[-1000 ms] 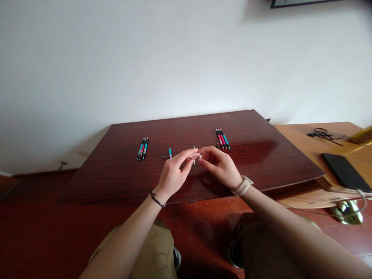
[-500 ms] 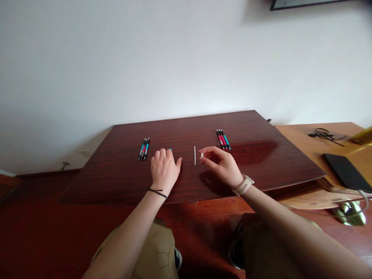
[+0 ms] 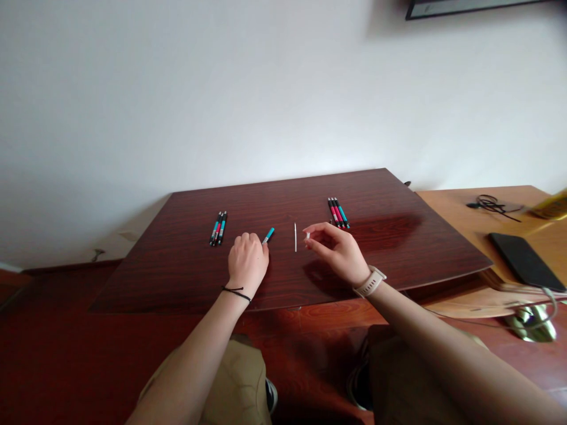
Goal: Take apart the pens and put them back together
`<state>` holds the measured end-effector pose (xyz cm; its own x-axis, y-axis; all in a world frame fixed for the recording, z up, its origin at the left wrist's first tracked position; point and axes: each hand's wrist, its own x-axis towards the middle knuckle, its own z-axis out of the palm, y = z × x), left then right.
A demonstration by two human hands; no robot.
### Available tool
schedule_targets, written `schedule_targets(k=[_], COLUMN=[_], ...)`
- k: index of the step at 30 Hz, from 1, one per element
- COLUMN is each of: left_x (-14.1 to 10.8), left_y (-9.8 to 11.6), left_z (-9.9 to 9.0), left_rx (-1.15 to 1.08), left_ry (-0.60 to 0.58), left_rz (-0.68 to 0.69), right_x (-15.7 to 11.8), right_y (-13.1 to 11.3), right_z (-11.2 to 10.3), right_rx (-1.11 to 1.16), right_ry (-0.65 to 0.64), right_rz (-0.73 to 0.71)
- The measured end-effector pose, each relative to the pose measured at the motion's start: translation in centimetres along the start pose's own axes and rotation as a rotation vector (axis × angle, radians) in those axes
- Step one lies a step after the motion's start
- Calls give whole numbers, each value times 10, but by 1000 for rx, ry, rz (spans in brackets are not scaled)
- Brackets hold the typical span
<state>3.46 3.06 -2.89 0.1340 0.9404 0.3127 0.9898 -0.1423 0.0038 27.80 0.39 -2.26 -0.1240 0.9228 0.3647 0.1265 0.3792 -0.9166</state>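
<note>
My left hand (image 3: 248,260) is closed, back upward, low over the dark wooden table (image 3: 266,198). A teal pen barrel (image 3: 269,235) sticks out past its thumb side, tilted up to the right; its lower end is hidden. Between the thumb and forefinger of my right hand (image 3: 339,251) is a small white piece (image 3: 307,235), too small to name. A thin white pen refill (image 3: 295,237) lies upright in view on the table, between both hands. Beyond my right fingers a tiny dark piece (image 3: 331,222) is partly hidden.
Three pens (image 3: 218,228) lie side by side at the left, with teal and pink barrels. Several more pens (image 3: 338,212) lie in a row behind my right hand. On the lighter desk (image 3: 447,215) at right are a black phone-like slab (image 3: 525,260) and a coiled cable (image 3: 494,203).
My left hand has shifted slightly left and turned, so more of the teal barrel shows beside its thumb. My right hand keeps its pinch on the white piece, nearly still.
</note>
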Motion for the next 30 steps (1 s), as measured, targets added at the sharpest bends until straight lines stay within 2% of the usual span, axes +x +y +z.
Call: schedule_targets(k=[4, 6, 10, 13, 16, 30], left_x=[1, 2, -1, -7, -11, -17], left_y=[-2, 0, 10, 22, 29, 41], left_z=[4, 4, 3, 1, 0, -5], left_rx=[-91, -238, -715, -895, -947, -1013], left_ry=[138, 149, -28, -75, -99, -138], left_rz=[39, 73, 152, 199, 247, 263], right_x=[1, 2, 6, 9, 11, 9], right_y=[0, -1, -2, -3, -2, -13], right_z=[-1, -1, -3, -8, -14, -14], right_rx=[37, 67, 162, 181, 161, 126], right_ry=[19, 46, 132, 227, 277, 227], right_rz=[16, 27, 47, 43, 12, -40])
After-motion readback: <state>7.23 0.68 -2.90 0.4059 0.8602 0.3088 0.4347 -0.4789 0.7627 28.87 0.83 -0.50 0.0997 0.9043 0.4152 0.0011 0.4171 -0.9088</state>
